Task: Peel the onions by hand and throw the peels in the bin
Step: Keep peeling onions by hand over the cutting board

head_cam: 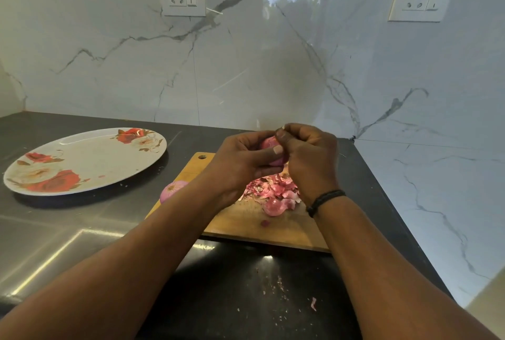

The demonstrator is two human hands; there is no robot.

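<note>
Both hands (276, 156) grip a pink onion (269, 144), its axis hidden.

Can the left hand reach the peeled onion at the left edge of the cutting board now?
Probably not at once: the left hand holds the onion being peeled. The peeled onion lies uncovered beside that forearm, so once freed, the way looks open.

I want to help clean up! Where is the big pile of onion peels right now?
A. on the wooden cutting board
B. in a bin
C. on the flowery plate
A: the pink peels lie heaped on the wooden cutting board, under the hands; no pile shows on the flowery plate, and no bin is in view.
</note>
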